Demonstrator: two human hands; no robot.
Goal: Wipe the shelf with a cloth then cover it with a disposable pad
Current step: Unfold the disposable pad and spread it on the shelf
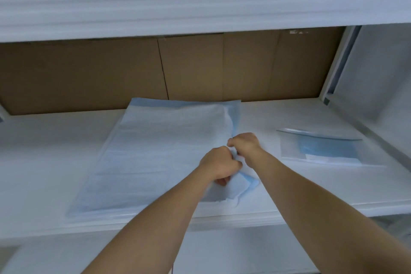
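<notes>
Head view: white shelf (51, 162), brown cardboard (89, 73) lining its back.

Fingertips of left hand (219, 165) and right hand (245, 143) buried in folds of disposable pad (155, 153). Pad's right edge covered by both hands. Upper shelf (200, 0) blurred, cut off at top. Packet (322, 149) contents indistinct.

Storeroom, prob: white shelving (289, 118) w/ cardboard boxes (191, 69) behind
</notes>
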